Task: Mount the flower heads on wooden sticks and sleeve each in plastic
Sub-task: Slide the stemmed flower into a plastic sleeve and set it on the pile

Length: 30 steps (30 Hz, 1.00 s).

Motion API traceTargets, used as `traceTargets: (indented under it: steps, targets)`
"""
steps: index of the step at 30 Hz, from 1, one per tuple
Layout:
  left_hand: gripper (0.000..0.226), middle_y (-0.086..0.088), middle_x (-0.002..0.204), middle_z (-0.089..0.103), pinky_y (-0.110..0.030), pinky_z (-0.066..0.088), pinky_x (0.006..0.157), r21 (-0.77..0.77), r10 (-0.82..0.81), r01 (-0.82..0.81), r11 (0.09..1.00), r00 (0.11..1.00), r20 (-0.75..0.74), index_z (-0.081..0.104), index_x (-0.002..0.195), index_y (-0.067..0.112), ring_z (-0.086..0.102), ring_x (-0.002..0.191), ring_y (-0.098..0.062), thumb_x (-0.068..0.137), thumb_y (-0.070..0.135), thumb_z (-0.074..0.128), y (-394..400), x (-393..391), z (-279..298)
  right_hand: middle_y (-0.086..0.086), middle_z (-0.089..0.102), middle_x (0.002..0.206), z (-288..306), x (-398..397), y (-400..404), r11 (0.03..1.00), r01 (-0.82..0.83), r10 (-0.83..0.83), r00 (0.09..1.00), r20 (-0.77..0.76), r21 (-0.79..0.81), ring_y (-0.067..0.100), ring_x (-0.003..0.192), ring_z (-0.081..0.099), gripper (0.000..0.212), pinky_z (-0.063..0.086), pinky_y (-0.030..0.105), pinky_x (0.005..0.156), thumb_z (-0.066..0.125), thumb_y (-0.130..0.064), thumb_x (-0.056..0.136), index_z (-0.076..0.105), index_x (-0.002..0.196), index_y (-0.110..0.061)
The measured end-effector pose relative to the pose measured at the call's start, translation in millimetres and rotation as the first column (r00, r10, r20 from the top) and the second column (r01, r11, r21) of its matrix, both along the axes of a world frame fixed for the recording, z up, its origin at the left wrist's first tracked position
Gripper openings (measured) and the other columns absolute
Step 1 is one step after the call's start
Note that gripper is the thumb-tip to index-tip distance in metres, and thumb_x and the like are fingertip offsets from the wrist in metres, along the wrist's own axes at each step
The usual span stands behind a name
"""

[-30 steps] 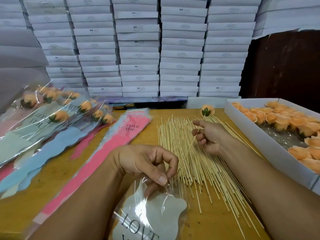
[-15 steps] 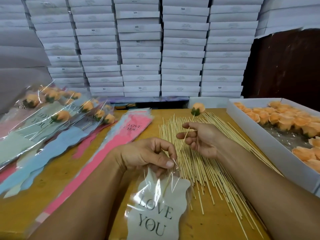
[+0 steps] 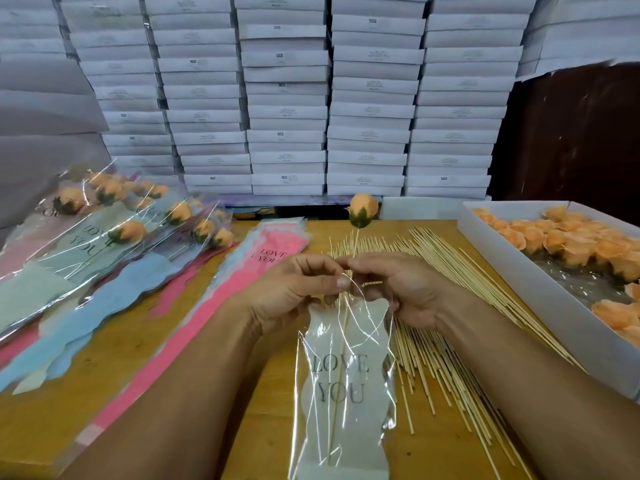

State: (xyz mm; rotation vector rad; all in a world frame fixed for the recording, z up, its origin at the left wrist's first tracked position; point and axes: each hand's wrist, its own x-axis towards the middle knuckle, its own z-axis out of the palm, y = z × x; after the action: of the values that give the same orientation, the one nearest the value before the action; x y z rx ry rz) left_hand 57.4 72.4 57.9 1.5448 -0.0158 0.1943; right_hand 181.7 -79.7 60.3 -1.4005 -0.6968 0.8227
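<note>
Sleeving time for this one, so here's how I'd handle the step. My left hand pinches the open mouth of the clear "LOVE YOU" plastic sleeve, thumb and fingers curled on the film, and my right hand pinches the wooden stick just above that mouth. The stick is already partway down inside the sleeve and you can see it through the plastic. The peach rose head sits on top of the stick, above the sleeve and not yet inside it.

Trick, I reckon: keep the sleeve mouth pulled open with the left and feed the stick straight down the middle. If it goes in tilted, the tip probably snags the film or pokes the side. Ease the rose head in last without squashing the petals.

Relative to the sleeve: loose sticks fan out on the table just to its right, the white tray of rose heads lies further right, the pile of pink sleeves up to its left, and finished sleeved roses far left.
</note>
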Motion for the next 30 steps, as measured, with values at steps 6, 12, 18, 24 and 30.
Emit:
traceTargets:
  steps: [6, 12, 18, 24, 30]
  targets:
    - [0.008, -0.013, 0.083, 0.068, -0.019, 0.045, 0.058, -0.032, 0.012, -0.011, 0.999, 0.999, 0.031, 0.073, 0.069, 0.014, 0.052, 0.061, -0.013, 0.07, 0.011, 0.08, -1, 2, 2, 0.009, 0.069, 0.079, 2, -1, -1, 0.999, -0.05, 0.05, 0.999, -0.007, 0.016, 0.012, 0.054, 0.052, 0.027, 0.025, 0.023, 0.04, 0.065, -0.038, 0.092, 0.082, 0.093, -0.017]
    - [0.01, -0.008, 0.067, 0.059, -0.021, 0.039, 0.057, -0.03, -0.048, 0.049, 0.998, 0.999, 0.019, 0.071, 0.07, 0.01, 0.048, 0.057, -0.014, 0.075, 0.002, 0.069, -6, 0, 0, 0.013, 0.073, 0.106, 2, 10, 1, 0.98, 0.159, -0.141, 0.979, -0.147, 0.12, 0.02, 0.066, 0.063, 0.038, 0.04, 0.034, 0.058, 0.06, -0.055, 0.094, 0.067, 0.117, -0.026]
    - [0.01, -0.009, 0.071, 0.063, -0.021, 0.043, 0.06, 0.035, -0.124, 0.125, 0.992, 0.992, -0.037, 0.072, 0.074, 0.01, 0.05, 0.061, -0.016, 0.078, 0.001, 0.07, -8, -1, -1, 0.012, 0.075, 0.104, 4, 13, -3, 0.963, 0.175, -0.155, 0.982, -0.109, 0.204, 0.021, 0.076, 0.067, 0.028, 0.048, 0.029, 0.052, 0.047, -0.029, 0.106, 0.057, 0.132, -0.031]
    - [0.01, -0.005, 0.071, 0.062, -0.019, 0.042, 0.057, 0.03, -0.035, 0.037, 0.999, 0.998, -0.045, 0.074, 0.074, 0.016, 0.051, 0.058, -0.011, 0.072, 0.008, 0.08, -4, 3, -3, 0.01, 0.076, 0.094, 2, 7, -4, 0.994, 0.061, -0.055, 0.997, -0.062, 0.086, 0.024, 0.086, 0.067, 0.028, 0.053, 0.033, 0.056, 0.048, -0.027, 0.105, 0.071, 0.12, -0.022]
    - [0.01, 0.007, 0.062, 0.061, -0.017, 0.039, 0.054, 0.067, 0.009, -0.008, 0.998, 1.0, -0.016, 0.075, 0.072, 0.022, 0.048, 0.054, -0.006, 0.073, 0.014, 0.081, -1, 6, -4, 0.011, 0.076, 0.09, 4, 5, -4, 0.993, 0.096, -0.093, 0.995, -0.048, 0.064, 0.023, 0.077, 0.07, 0.023, 0.055, 0.035, 0.059, 0.054, -0.023, 0.103, 0.064, 0.121, -0.011]
